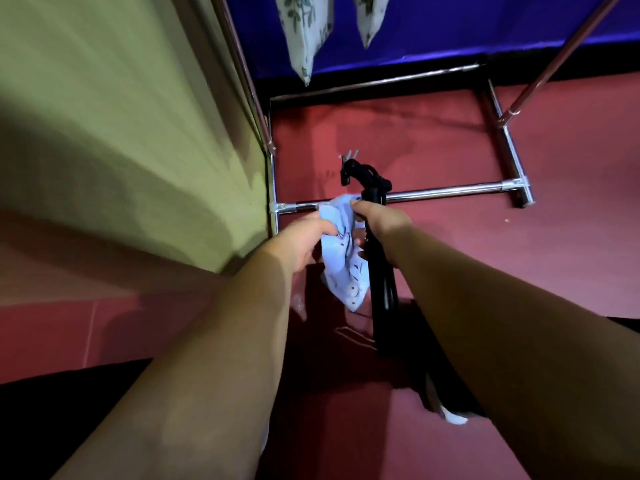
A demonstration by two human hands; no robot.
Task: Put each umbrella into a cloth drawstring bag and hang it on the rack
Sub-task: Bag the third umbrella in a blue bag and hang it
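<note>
The left hand (304, 237) holds a pale blue cloth bag (341, 271) printed with small dark marks. Its grip is closed on the crumpled upper part of the cloth. The bag hangs limp below the fingers, and its mouth is bunched, so the opening cannot be made out.

The right hand (381, 223) has its grip wrapped round a folded black umbrella (381, 299), with its fingertips touching the top edge of the bag. The umbrella stands nearly upright just to the right of the bag, touching it. It is outside the cloth, not in it. Its upper end, with a strap and small metal tips, sticks up above the right hand, and its lower end points down toward the red floor (536, 271).

Beyond the hands stands a chrome rack (450, 192), its base bars resting on the floor. At the top of the view a floral bag (304, 39) and a second floral bag (369, 22) hang side by side in front of a blue wall (485, 26). Both look filled, but their contents are hidden. A green wall (121, 116) runs along the left.
</note>
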